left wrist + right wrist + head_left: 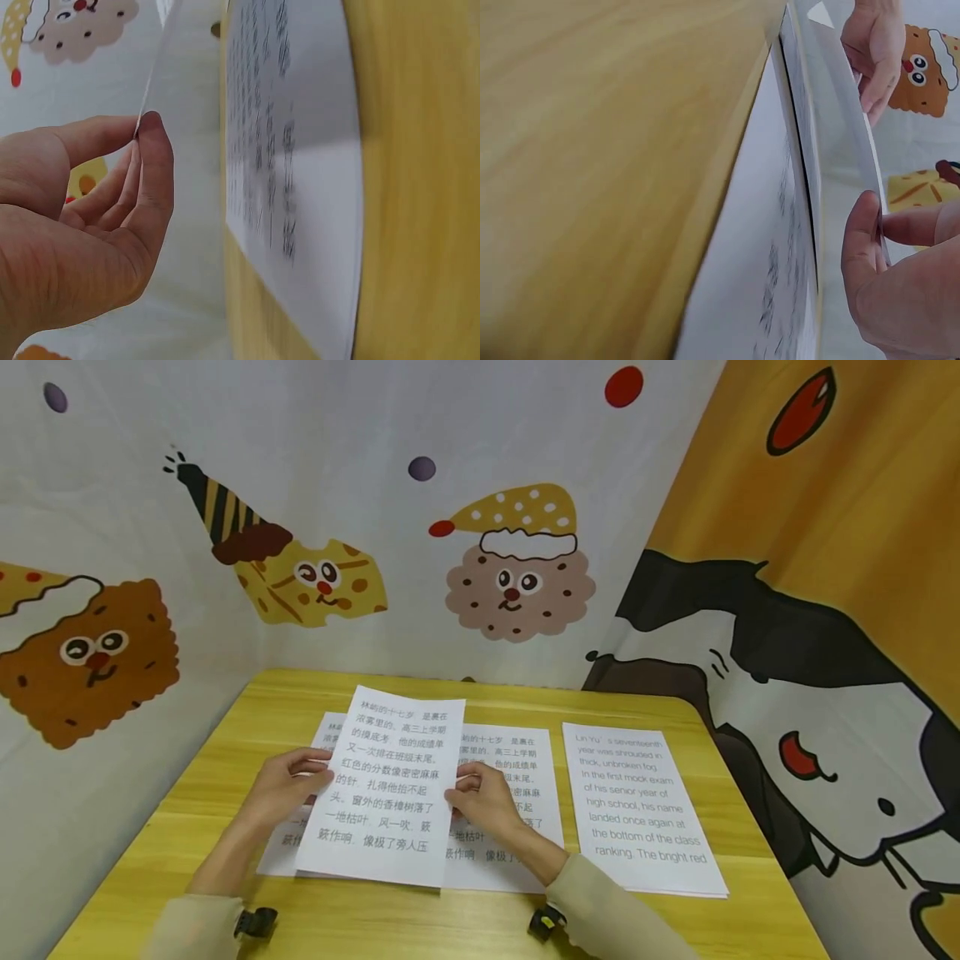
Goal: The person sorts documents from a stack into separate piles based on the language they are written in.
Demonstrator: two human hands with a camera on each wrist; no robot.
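My left hand [288,785] pinches the left edge of a white sheet of paper [390,785] printed with Chinese text. On the opposite edge, my right hand [487,802] pinches it between thumb and fingers. The left wrist view has the sheet edge-on, between the thumb and index finger of the left hand [112,217], raised above the table. In the right wrist view the right hand [907,277] is near, the left hand [876,52] farther off. Below the held sheet lie a left paper [281,856] and a right paper [517,752] with the same text, both partly covered.
To the right, a pile of paper [637,810] printed in English lies on the yellow wood-grain table [375,922]. A cartoon-printed cloth [360,427] hangs behind the table and along its sides. Each sleeve has a black device strapped near the cuff.
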